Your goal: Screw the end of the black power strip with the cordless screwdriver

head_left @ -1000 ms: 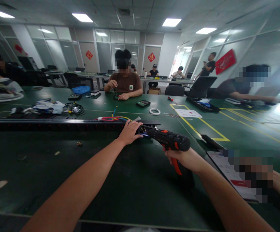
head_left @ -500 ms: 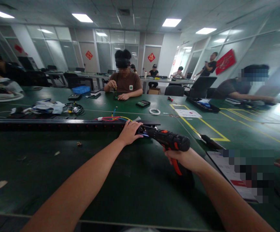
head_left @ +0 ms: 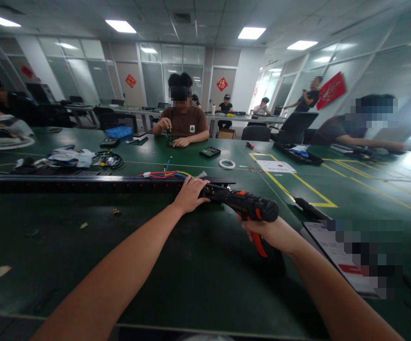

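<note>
A long black rail-like bar (head_left: pixel 84 183) lies across the green table, reaching out of view at the left. My left hand (head_left: pixel 190 194) is wrapped over its right end, fingers closed on it. My right hand (head_left: pixel 267 233) grips the handle of a black and orange cordless drill (head_left: pixel 253 204). The drill lies level, its nose against the open end of the bar beside my left fingertips; the exact tip is hard to make out. Red, yellow and blue wires (head_left: pixel 168 174) come out behind the bar near my left hand.
Behind the bar lie a cable bundle (head_left: pixel 109 160), a white ring (head_left: pixel 227 164) and a blue basket (head_left: pixel 119 131). Small brass-coloured parts (head_left: pixel 116 211) rest in front of it. At the right are a soldering-iron-like tool (head_left: pixel 310 208) and a clipboard (head_left: pixel 333 251). A co-worker (head_left: pixel 182 118) sits opposite.
My hands, the drill and the bar stay almost where they were. Another person's hand at the right edge has gone out of view.
</note>
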A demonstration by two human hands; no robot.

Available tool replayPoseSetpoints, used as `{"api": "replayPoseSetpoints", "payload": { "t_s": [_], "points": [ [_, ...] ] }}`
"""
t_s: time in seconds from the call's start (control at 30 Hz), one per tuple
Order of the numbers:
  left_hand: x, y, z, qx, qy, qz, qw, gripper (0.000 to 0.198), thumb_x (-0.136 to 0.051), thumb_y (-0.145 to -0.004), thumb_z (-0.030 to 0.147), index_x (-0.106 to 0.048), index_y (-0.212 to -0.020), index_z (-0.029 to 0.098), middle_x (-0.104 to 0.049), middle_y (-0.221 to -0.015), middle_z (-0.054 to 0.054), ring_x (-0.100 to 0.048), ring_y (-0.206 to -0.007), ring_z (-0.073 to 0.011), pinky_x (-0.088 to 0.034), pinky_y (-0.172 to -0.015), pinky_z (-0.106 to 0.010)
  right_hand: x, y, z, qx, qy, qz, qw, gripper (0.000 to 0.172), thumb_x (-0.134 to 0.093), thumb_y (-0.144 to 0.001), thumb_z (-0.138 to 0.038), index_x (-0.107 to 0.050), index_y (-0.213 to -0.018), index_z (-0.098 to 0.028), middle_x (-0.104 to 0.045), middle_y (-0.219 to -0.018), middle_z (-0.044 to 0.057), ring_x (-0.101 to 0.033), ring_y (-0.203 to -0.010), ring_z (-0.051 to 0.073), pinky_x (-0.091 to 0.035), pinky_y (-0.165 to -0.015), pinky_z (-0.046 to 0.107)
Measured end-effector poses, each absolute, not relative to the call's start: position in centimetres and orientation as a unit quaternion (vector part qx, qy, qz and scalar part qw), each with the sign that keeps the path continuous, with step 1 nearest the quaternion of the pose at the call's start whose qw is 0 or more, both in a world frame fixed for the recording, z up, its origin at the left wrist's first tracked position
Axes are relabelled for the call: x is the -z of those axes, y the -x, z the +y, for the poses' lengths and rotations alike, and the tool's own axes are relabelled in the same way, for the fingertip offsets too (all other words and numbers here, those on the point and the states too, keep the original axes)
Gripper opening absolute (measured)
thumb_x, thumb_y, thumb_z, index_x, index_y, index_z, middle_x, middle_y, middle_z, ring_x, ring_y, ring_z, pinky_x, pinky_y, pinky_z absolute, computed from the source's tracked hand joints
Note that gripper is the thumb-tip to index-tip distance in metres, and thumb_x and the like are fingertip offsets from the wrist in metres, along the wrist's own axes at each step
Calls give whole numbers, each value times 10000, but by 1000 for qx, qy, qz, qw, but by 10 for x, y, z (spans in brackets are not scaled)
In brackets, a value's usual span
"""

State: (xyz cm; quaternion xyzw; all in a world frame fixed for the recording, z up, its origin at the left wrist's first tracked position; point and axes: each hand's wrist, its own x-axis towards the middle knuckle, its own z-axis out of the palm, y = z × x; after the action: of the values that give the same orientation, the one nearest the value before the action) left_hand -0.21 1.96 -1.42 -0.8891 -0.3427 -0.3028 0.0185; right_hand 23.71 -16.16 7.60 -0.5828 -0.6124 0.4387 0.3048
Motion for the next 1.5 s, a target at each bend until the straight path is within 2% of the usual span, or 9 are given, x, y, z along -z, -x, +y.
{"api": "replayPoseSetpoints", "payload": {
  "t_s": [0.63, 1.03, 1.5],
  "points": [
    [15, 2, 21, 304, 888, -344, 16, 632, -720, -893, 466, -477, -1427, 233, -588, -1409, -105, -474, -1376, -292, -156, -1241, -558, -75, -237, -162, -442, 592, -602, 303, 266, -663, -706, -293, -643, -947, -183, -624, -635, -23, -615, -590, 183, -505, -570, 306],
    [14, 2, 19, 304, 888, -345, 16, 630, -719, -892, 473, -482, -1420, 223, -590, -1406, -114, -470, -1377, -297, -163, -1236, -562, -77, -236, -162, -434, 585, -616, 300, 195, -649, -716, -275, -620, -888, -188, -623, -633, -19, -615, -586, 180, -514, -570, 305],
    [14, 3, 19, 307, 889, -339, 15, 635, -719, -892, 472, -481, -1425, 223, -588, -1413, -114, -471, -1377, -297, -160, -1237, -567, -77, -236, -161, -428, 584, -623, 295, 193, -643, -714, -284, -620, -886, -199, -622, -636, -24, -620, -590, 184, -516, -576, 310]
  ]
}}
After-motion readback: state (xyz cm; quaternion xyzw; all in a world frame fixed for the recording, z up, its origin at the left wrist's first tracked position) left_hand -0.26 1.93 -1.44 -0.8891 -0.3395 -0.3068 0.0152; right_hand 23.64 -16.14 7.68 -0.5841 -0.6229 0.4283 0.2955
